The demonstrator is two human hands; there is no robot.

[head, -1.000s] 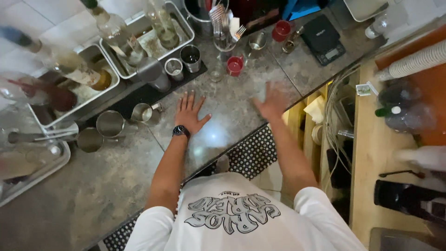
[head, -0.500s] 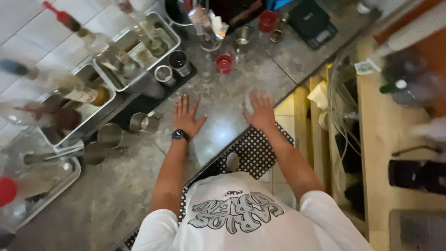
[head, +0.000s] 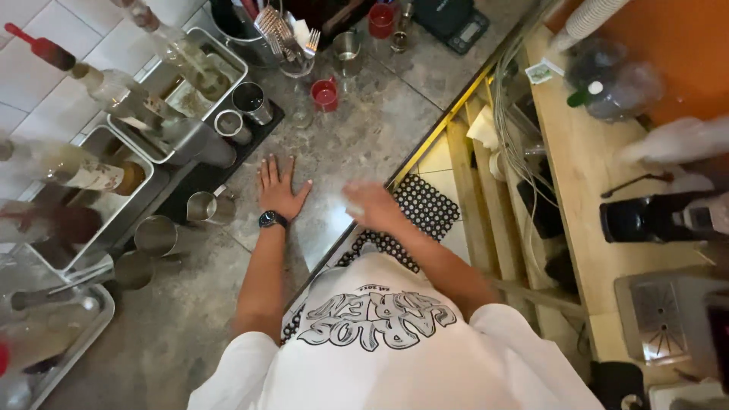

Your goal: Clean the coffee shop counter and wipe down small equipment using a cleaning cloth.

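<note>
Stone counter, centre of the frame, grey and mottled: the surface both hands are working at

- Left hand: open, palm down, fingers spread, flat on the counter just left of centre; holds nothing; dark watch on the wrist
- Right hand: at the counter's near edge, right of the left hand; smeared by motion, so whether it is open or closed cannot be told, nor whether it holds anything
- Metal cup: the thing nearest the left hand, to its left, apart from the fingers
- Two more metal cups: on a dark mat above the left hand, well clear of it
- Red cup: upper centre, beside a stemmed glass
- Bottles: in steel trays along the upper left
- Black rubber mat: on the floor below the counter edge, right of the right hand

Step in hand, as I judge it: the left hand braces on the counter while the right moves at the edge. Any reach for the cups calls for lifting the flat palm first and steering clear of the glass
</note>
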